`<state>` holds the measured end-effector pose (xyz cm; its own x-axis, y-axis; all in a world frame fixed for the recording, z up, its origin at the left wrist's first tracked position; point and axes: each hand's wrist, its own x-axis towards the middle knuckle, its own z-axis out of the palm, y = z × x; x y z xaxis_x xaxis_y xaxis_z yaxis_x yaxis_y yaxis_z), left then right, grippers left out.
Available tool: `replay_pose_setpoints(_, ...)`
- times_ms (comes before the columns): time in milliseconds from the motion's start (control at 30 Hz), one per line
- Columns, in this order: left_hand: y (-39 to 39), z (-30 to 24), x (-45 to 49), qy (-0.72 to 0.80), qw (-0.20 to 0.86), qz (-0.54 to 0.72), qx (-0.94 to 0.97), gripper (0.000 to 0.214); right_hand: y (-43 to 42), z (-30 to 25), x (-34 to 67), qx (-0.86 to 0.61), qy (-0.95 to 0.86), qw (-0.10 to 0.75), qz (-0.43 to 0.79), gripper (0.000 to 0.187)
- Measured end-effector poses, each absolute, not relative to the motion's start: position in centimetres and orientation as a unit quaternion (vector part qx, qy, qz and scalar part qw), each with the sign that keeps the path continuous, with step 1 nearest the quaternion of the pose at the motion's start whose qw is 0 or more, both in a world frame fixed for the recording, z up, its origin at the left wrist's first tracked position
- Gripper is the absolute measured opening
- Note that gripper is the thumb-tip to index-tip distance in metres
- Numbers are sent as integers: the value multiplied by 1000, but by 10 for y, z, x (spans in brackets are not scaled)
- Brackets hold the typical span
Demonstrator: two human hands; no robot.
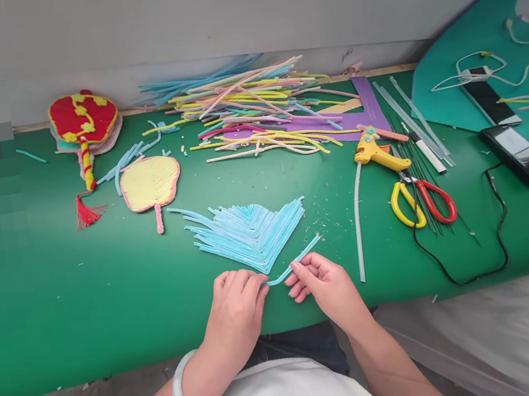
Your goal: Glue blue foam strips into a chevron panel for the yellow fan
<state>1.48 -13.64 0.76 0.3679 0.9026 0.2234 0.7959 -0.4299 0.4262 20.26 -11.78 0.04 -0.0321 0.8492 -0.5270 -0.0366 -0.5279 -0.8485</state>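
Note:
Both my hands pinch one light blue pipe cleaner [295,262] near the table's front edge. My left hand [234,304] grips its left end with curled fingers; a pale bangle sits on that wrist. My right hand [322,283] holds the strand near its middle, and the free end slants up to the right. Just beyond my fingers lies a V-shaped fan of light blue pipe cleaners [250,231], its tip pointing toward me on the green table [59,306].
A yellow fan shape with pink rim [151,184] and a red and yellow fan with tassel [82,123] lie at left. A loose pile of coloured pipe cleaners [255,112] is at the back. Yellow glue gun [379,153], scissors [422,202], a glue stick [357,223], black cable and phones [515,149] are at right.

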Motion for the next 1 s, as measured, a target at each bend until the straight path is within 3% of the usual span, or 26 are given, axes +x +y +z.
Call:
replay_pose_setpoints(300, -139, 8, 16, 512, 79, 238, 821, 11, -117, 6, 193, -582, -315, 354, 660, 56)
replay_pose_setpoints(867, -136, 12, 17, 499, 149, 268, 811, 14, -120, 6, 192, -570, -314, 369, 664, 53)
replay_pose_setpoints(1000, -135, 10, 16, 524, 119, 293, 790, 12, -121, 5, 188, -565, -297, 385, 667, 52)
